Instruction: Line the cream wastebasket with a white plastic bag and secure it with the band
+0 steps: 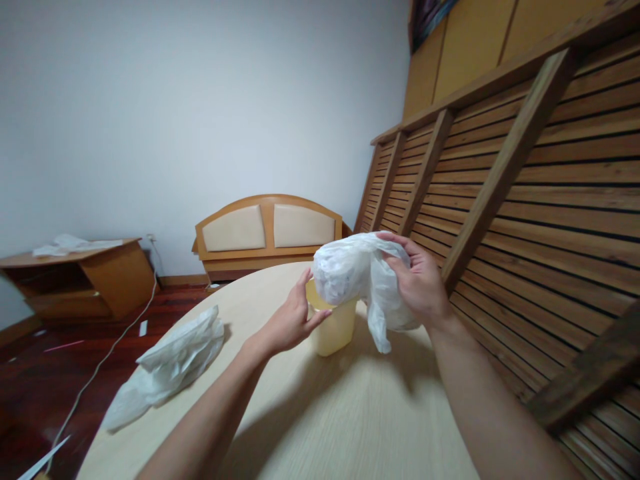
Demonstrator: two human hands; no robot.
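Note:
A small pale yellow bin (336,333) stands on the round wooden table (360,427). My left hand (291,319) grips its near left side, the thumb across the rim and the fingers round the far edge. Over the bin's opening hangs a white plastic bag (343,268), bulging with crumpled white contents I cannot make out. My right hand (419,279) is closed on the gathered plastic at the bag's right end, and loose folds droop beside the bin. The bag hides much of the bin's inside.
Another crumpled white plastic bag (175,363) lies at the table's left edge. A wooden slatted frame (500,220) leans close on the right. Behind are a headboard (270,230) and a low cabinet (113,277); a white cable (107,357) runs along the floor.

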